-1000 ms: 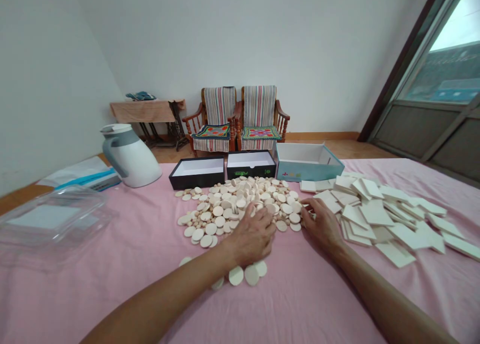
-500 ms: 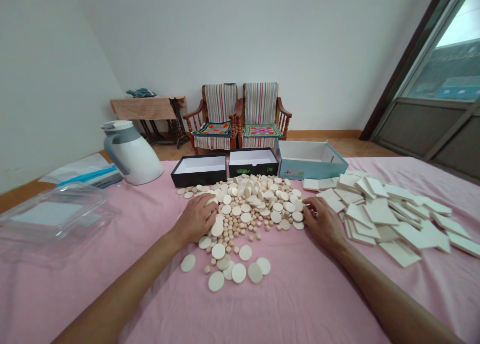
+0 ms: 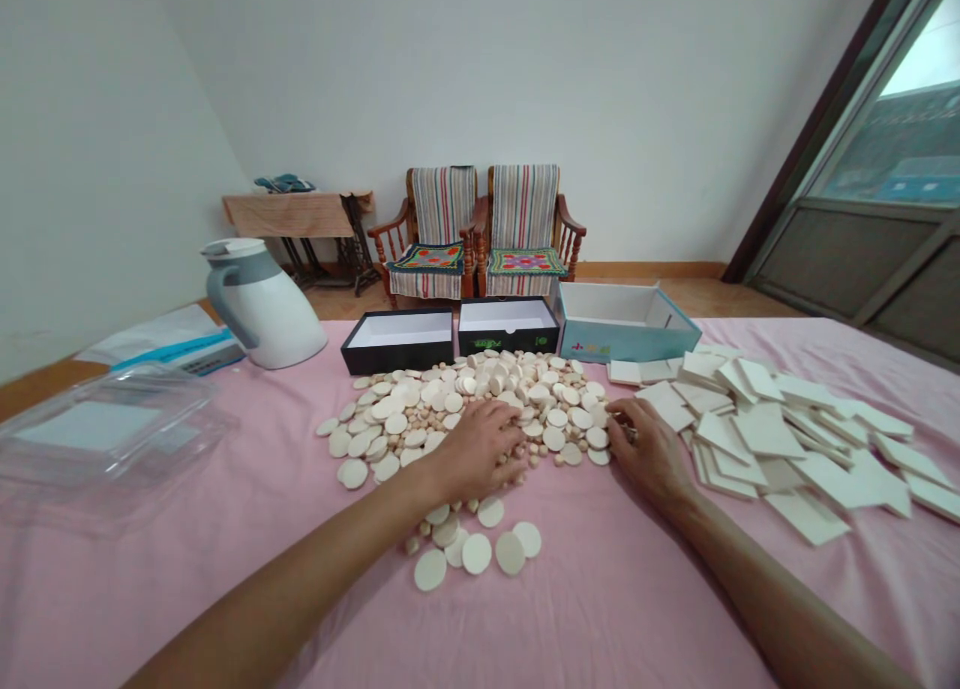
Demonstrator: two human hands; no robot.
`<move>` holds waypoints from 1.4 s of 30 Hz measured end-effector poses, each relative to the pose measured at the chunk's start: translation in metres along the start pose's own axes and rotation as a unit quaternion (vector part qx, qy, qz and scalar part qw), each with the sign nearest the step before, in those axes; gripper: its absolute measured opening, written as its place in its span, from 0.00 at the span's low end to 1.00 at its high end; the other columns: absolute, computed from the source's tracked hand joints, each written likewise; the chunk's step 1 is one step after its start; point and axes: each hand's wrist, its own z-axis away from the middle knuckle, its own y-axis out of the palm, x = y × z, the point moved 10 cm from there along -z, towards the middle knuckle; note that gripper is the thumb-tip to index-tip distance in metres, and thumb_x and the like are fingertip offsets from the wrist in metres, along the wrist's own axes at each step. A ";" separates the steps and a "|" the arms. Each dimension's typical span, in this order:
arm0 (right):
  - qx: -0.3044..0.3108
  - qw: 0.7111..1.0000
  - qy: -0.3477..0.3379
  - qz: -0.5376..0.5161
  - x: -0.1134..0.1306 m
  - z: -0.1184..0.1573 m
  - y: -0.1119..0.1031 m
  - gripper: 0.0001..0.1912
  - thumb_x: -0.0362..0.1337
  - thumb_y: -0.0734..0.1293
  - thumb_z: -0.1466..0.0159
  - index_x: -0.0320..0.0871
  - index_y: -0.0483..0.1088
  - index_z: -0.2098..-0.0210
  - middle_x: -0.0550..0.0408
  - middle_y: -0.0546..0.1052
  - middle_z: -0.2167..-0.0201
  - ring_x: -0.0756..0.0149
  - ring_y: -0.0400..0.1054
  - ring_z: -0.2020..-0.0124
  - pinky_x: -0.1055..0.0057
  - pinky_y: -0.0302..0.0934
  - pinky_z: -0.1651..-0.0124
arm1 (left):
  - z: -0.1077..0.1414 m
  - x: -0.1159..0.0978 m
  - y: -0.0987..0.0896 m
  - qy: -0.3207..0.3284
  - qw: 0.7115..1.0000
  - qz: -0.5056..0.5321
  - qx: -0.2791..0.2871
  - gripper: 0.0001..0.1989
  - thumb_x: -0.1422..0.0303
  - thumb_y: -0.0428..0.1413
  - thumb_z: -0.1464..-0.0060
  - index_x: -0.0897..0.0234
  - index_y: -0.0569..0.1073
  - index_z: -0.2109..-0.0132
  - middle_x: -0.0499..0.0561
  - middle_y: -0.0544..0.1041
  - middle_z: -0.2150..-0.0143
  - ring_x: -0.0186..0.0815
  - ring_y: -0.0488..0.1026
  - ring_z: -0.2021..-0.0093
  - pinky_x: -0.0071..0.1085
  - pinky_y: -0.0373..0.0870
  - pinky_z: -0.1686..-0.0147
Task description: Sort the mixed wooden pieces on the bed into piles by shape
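Wooden discs (image 3: 477,554) lie loose on the pink cloth (image 3: 600,599), on our side of the pile (image 3: 472,381) of more such discs and small wooden cubes (image 3: 411,546). Our left hand (image 3: 484,451) rests over the pile's near edge, its fingers bent and close together; we cannot tell whether they hold a piece. Our right hand (image 3: 649,449) is at the pile's right edge, fingers curled and just beside the outermost discs; whether it pinches anything we cannot tell.

Right of the pile we see pale square tiles (image 3: 761,429) in an overlapping heap. Well to its left sits a clear plastic container (image 3: 112,434), and a white jug (image 3: 285,319) stands farther back on that side.

Just behind the pile are the left black box (image 3: 397,359), the right black box (image 3: 496,342) and the light blue box (image 3: 626,346), all open-topped. Beyond them we see two chairs (image 3: 524,209).
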 end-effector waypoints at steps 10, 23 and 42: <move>0.009 1.000 -0.008 0.006 0.002 0.001 0.000 0.08 0.33 0.58 0.38 0.43 0.67 0.63 0.51 0.71 0.64 0.63 0.67 0.65 0.67 0.61 0.61 | 0.035 0.058 -0.002 -0.133 0.986 -0.094 0.036 0.10 0.72 0.50 0.42 0.61 0.70 0.53 0.55 0.71 0.49 0.43 0.66 0.48 0.42 0.62 0.48; 0.007 1.000 -0.013 0.002 -0.001 0.000 0.003 0.08 0.34 0.58 0.39 0.43 0.68 0.63 0.50 0.71 0.63 0.63 0.68 0.66 0.67 0.62 0.62 | 0.040 0.090 -0.011 -0.200 0.977 -0.072 0.025 0.10 0.74 0.51 0.43 0.62 0.77 0.64 0.52 0.75 0.66 0.41 0.70 0.59 0.35 0.66 0.56; 0.023 1.000 -0.008 -0.005 0.000 -0.002 0.004 0.08 0.33 0.58 0.38 0.43 0.67 0.62 0.50 0.71 0.63 0.61 0.68 0.64 0.66 0.62 0.60 | -0.003 0.119 0.012 -0.302 0.952 -0.010 0.038 0.08 0.66 0.58 0.54 0.63 0.75 0.65 0.54 0.77 0.63 0.44 0.72 0.58 0.34 0.66 0.59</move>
